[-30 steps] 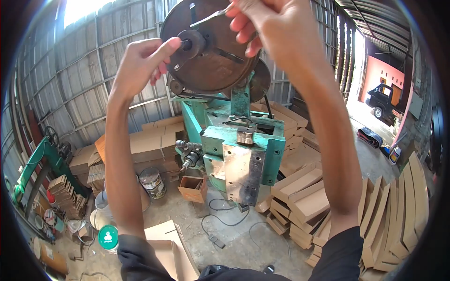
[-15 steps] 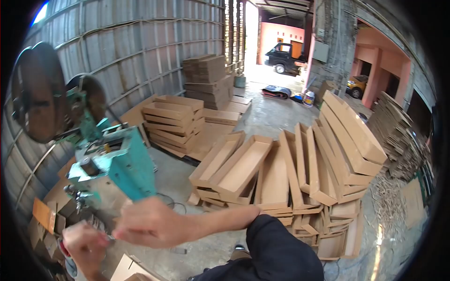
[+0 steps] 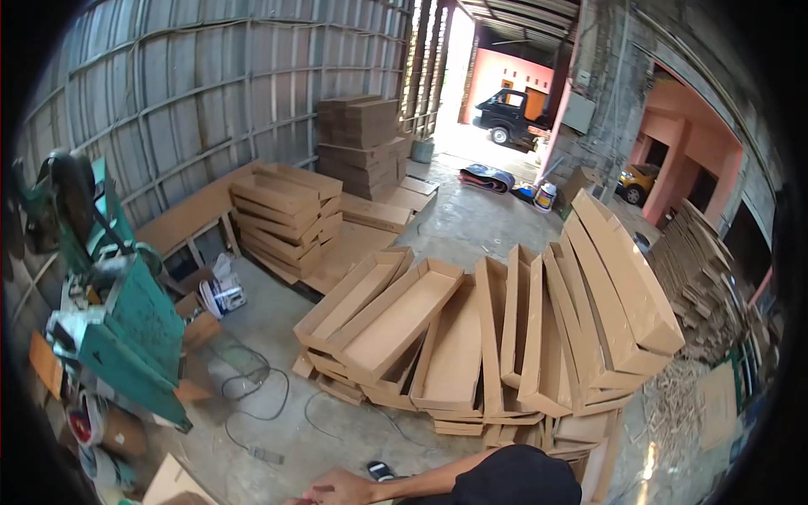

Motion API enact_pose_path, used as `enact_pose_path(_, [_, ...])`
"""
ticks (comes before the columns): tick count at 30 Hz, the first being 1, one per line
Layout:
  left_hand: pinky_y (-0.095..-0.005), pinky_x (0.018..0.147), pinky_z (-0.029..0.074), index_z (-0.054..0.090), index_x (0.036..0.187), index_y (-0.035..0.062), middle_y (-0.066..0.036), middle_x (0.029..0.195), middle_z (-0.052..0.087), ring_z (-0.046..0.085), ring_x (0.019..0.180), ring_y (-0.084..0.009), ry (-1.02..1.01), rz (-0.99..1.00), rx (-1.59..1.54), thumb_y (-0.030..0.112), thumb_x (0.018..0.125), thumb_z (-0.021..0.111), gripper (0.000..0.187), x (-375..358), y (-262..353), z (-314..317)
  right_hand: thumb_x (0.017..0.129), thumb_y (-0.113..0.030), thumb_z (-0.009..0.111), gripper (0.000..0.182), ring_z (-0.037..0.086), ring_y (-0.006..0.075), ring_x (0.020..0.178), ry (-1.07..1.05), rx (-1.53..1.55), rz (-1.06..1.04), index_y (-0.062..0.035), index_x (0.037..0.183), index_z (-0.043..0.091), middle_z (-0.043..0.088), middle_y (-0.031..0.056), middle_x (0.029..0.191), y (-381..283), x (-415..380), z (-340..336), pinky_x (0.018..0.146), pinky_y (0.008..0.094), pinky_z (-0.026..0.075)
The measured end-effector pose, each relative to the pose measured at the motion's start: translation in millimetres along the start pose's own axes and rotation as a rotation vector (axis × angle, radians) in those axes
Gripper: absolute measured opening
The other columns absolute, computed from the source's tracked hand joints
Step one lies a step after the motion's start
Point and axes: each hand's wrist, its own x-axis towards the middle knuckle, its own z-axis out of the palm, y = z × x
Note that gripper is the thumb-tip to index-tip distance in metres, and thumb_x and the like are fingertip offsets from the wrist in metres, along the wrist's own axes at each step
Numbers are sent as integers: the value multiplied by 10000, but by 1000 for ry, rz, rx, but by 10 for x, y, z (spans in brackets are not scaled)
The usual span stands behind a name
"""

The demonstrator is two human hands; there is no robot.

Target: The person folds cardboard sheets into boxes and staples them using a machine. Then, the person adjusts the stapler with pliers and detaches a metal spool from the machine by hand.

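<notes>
My right hand (image 3: 338,486) is at the bottom edge, its forearm coming out of a black sleeve (image 3: 515,478). Its fingers look curled, but the frame cuts them off, so whatever they hold is hidden. My left hand is out of view. A piece of cardboard (image 3: 172,481) with a folded edge shows at the lower left, left of my right hand. Beyond it stands a teal machine (image 3: 130,345) with a dark wheel-like part on top. Long, shallow, open cardboard boxes (image 3: 404,316) lie in a leaning, fanned-out heap ahead of me.
Cables (image 3: 282,404) trail over the concrete floor (image 3: 328,433). More box trays (image 3: 282,206) are stacked by the metal wall, near piled cardboard (image 3: 358,151). Flat cardboard (image 3: 690,261) and scraps (image 3: 669,412) lie at right. A black pickup (image 3: 502,116) is parked outside.
My view has swung, bringing the machine further left. My right hand has dropped from beside the machine to the bottom edge; my left hand has left the frame.
</notes>
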Motion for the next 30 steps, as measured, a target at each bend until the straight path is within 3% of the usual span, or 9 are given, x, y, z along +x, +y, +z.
enact_pose_path(2, [-343, 658, 507, 699, 1036, -13, -142, 859, 702, 660, 765, -214, 45, 78, 87, 184, 964, 652, 215, -75, 121, 174, 981, -288, 624, 320, 515, 216, 612, -65, -21, 58, 12, 870, 639, 563, 169, 703, -27, -185, -52, 586, 363, 418])
enact_pose_path(7, [-374, 592, 509, 720, 990, 16, -189, 777, 705, 668, 638, -283, 168, 148, 146, 176, 951, 661, 175, -562, -94, 367, 973, -287, 641, 319, 455, 136, 626, -28, -123, 108, 16, 874, 647, 520, 166, 670, -66, -602, 305, 586, 343, 415])
enact_pose_path(9, [-356, 570, 483, 608, 716, 9, -145, 628, 616, 624, 574, -267, 340, 306, 276, 113, 794, 714, 168, -778, -621, 437, 963, -260, 657, 282, 436, 82, 634, -18, -105, 98, 4, 864, 665, 507, 136, 639, -107, -753, 600, 564, 328, 405])
enact_pose_path(11, [-408, 630, 512, 648, 864, 4, -172, 743, 638, 640, 682, -358, 355, 237, 240, 114, 861, 707, 125, -1253, -499, 358, 946, -216, 674, 231, 424, 55, 632, -18, -86, 64, -4, 856, 694, 524, 84, 610, -186, -917, 957, 533, 324, 390])
enact_pose_path(14, [-402, 700, 528, 638, 988, -11, -184, 855, 647, 654, 760, -329, 453, 211, 105, 76, 902, 667, 125, -1997, -877, 312, 970, -180, 641, 220, 477, 49, 625, -210, -109, 217, 3, 872, 716, 602, 22, 640, -248, -1203, 1479, 533, 272, 388])
enact_pose_path(19, [-296, 733, 532, 669, 982, -16, -70, 846, 692, 662, 797, -131, 844, -220, -277, 132, 943, 659, 153, -3471, -1965, 345, 989, -200, 638, 216, 596, 58, 720, -533, -82, 313, 7, 1013, 695, 666, 6, 805, -162, -1879, 2414, 639, 228, 495])
enact_pose_path(25, [-286, 678, 532, 682, 918, -33, -77, 794, 702, 680, 743, -142, 1324, -436, -317, 111, 913, 650, 148, -4576, -3708, 597, 942, -190, 695, 210, 615, 116, 713, -854, -130, 288, -4, 1039, 687, 676, 69, 854, -343, -2281, 2878, 660, 263, 498])
enact_pose_path(27, [-285, 651, 548, 694, 897, -44, -105, 751, 705, 696, 706, -160, 1158, -689, -265, 54, 870, 627, 122, -4817, -4530, 936, 934, -202, 700, 228, 626, 151, 732, -1012, -207, 118, -13, 1058, 681, 661, 77, 874, -362, -2365, 2927, 676, 271, 500])
enact_pose_path(30, [-298, 600, 553, 709, 894, -46, -121, 697, 700, 694, 632, -171, 1120, -828, -369, 22, 825, 606, 141, -4804, -5403, 1340, 939, -219, 689, 246, 638, 176, 769, -1021, -272, 160, -29, 1095, 680, 670, 93, 930, -294, -2401, 2826, 702, 294, 511])
